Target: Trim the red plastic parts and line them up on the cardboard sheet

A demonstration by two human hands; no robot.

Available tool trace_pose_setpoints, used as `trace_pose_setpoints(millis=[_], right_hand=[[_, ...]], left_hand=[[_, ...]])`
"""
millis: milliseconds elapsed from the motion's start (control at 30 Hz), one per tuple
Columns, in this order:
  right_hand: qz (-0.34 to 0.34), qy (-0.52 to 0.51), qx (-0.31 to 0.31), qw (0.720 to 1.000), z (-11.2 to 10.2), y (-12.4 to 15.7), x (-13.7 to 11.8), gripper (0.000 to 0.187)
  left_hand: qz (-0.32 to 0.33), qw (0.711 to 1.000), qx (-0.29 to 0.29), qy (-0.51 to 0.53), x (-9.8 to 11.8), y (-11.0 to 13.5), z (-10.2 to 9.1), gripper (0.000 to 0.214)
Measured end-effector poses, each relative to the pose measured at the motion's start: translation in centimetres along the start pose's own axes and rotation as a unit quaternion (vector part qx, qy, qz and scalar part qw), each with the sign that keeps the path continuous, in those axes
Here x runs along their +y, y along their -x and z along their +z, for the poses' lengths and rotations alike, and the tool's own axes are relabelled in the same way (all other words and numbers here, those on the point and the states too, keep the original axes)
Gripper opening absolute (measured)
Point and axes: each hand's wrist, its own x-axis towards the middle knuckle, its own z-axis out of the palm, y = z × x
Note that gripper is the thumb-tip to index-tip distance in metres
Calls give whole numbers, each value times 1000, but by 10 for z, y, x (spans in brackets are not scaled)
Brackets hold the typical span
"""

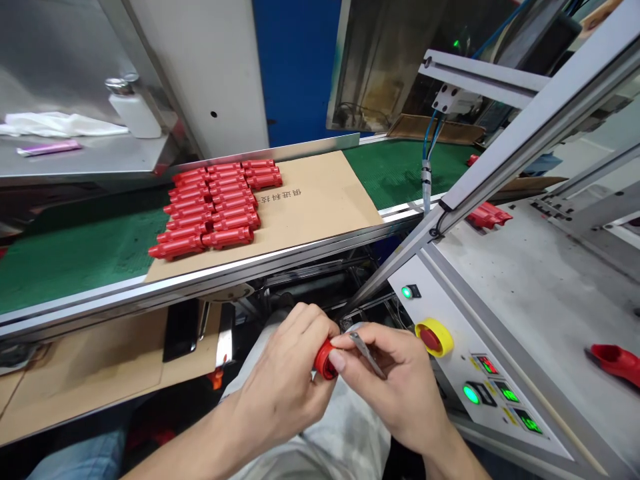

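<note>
My left hand (295,360) is wrapped round a red ribbed plastic part (326,360), and its round, hollow-looking end faces me. The rest of that part is hidden in the fist. My right hand (395,380) pinches a thin grey metal blade (367,353), with thumb and forefinger touching the rim of the red end. Both hands meet above my lap. Beyond them, rows of similar red tubular parts (210,207) lie side by side on a flat cardboard sheet (320,193).
The cardboard rests on a green conveyor belt (50,240) with a metal edge. At the right stands a control panel (450,347) with a red emergency-stop button (431,339) near my right hand. A slanted metal post (500,147) rises there. A white bottle (134,110) stands at the back left.
</note>
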Motion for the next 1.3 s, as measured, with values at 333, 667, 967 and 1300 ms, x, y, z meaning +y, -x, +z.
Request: trace_pose_setpoints(millis=[333,667,967,1300], right_hand=[[-59,2,65,996,8,-3,9,13],[-225,176,126,950,-14,18,29,54],[-293,277,143,904,-11,17,38,66],[-309,322,118,887,-19,22,47,65]], left_hand=[[-7,1000,-1,-13,2,-2,3,16],[-41,999,-1,19,5,-3,5,23],[-31,999,-14,11,8,-3,10,24],[-32,999,-28,12,5,-1,12,23]])
